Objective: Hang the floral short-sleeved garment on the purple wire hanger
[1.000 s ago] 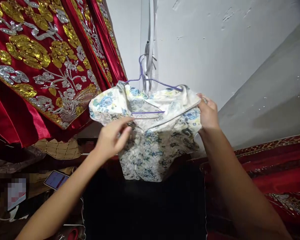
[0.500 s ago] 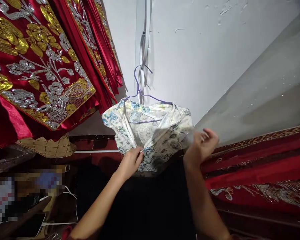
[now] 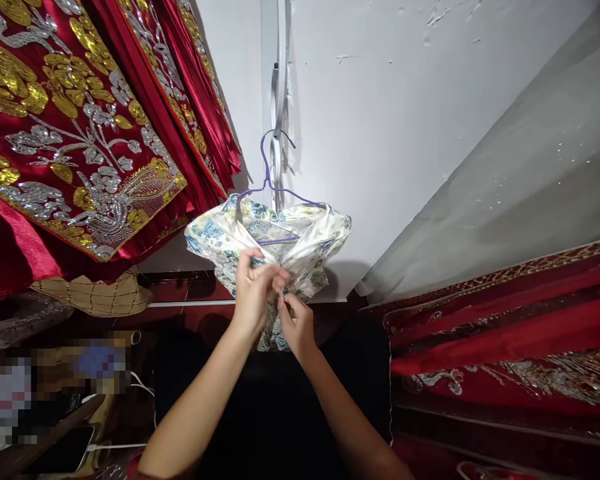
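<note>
A white floral shirt with blue and yellow print hangs from a purple wire hanger in front of me. My left hand is at the shirt's front, its thumb and fingers pinched together on the fabric at the bottom of the V-shaped neckline. Just below and to the right, my right hand grips the front edge between thumb and fingertips. The hands nearly touch, and the small spot between their fingertips is partly hidden. Below them the shirt's lower part bunches between my wrists.
Red garments with gold and silver sequins hang at upper left. The hanger hooks onto a white strap by the pale wall. Sheer fabric and red embroidered cloth lie right. A phone with a white cable rests lower left.
My right hand has come in from the right to the shirt front and now pinches it. My left hand has shifted slightly up and left. The shirt's right side has drawn inward.
</note>
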### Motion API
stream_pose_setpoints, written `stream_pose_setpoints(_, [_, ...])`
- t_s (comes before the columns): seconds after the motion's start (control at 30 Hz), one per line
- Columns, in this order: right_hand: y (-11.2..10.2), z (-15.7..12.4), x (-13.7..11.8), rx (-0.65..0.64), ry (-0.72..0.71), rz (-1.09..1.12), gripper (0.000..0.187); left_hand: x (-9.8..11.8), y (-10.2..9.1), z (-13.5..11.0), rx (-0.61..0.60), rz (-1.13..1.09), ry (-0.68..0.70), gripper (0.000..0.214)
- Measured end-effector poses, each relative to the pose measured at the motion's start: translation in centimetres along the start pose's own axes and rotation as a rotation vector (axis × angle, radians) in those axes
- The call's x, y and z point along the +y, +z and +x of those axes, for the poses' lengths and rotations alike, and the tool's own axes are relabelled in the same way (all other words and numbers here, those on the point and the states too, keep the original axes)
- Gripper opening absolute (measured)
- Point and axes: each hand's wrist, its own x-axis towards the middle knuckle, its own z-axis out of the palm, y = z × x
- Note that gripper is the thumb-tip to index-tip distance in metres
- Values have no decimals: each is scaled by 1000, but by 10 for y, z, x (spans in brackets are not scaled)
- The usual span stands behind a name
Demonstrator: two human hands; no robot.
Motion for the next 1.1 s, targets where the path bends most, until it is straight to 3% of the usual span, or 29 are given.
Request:
stream_pose_setpoints(0.17, [8,-4,21,13,-6,-45,38,64,21,59,-5,-15,203,38])
stream_pose_setpoints(0.3, [-3,1,21,-39,-19,-34,37,79,25,67,-136,44,292,35])
stream_pose_setpoints(0.4, [-27,27,-9,34,-64,37,20,67,17,57,-229,102,298,29])
stream_pose_setpoints(0.5, [-56,72,-59,154,-240,96,36,56,10,48,-246,150,327,27])
stream_pose_setpoints(0.57, [-70,102,-91,72,-339,5,37,53,8,45,-243,155,360,26])
stream_pose_setpoints(0.67, [-75,132,-117,-47,-441,-153,15,50,9,44,-219,154,392,29])
stream_pose_setpoints(0.77, [-65,138,-123,30,-474,-178,16,35,10,46,-128,132,398,33])
stream_pose_setpoints(0.9, [-61,141,-130,194,-453,-15,17,-12,2,44,1,107,302,38])
stream_pose_setpoints(1.0, [-93,148,-131,419,-457,158,17,-43,-8,32,22,188,176,35])
stream_pose_setpoints(1.1, [-144,144,-109,568,-382,334,13,-43,-11,29,85,261,268,38])
